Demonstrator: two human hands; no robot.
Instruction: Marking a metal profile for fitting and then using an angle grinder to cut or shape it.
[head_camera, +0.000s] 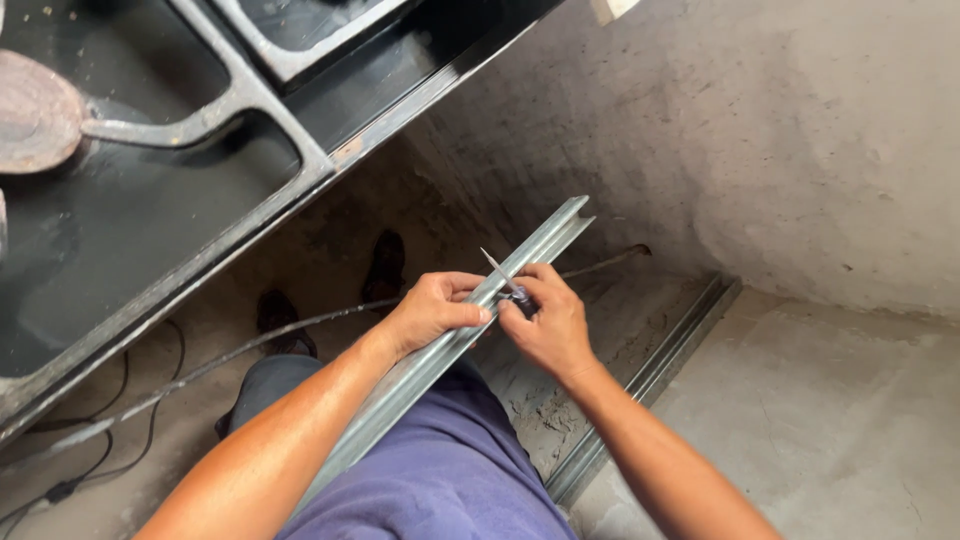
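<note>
A long galvanised steel channel (540, 245) runs diagonally from my body up to the right, its open end near the grey wall. My left hand (432, 310) is wrapped around its left edge, gripping it. Just to the right, my right hand (548, 322) pinches a small thin pointed tool (497, 270), like a pencil or scribe, with its lower end resting on the channel's face. My purple shirt fills the bottom centre. Both my dark shoes (385, 265) show below on the floor.
A metal track (655, 370) lies on the concrete floor along the wall's foot at right. A dark metal-framed window or door (250, 95) with a round handle stands at left. Black cables (150, 400) trail across the floor at lower left. Rough plastered wall fills the upper right.
</note>
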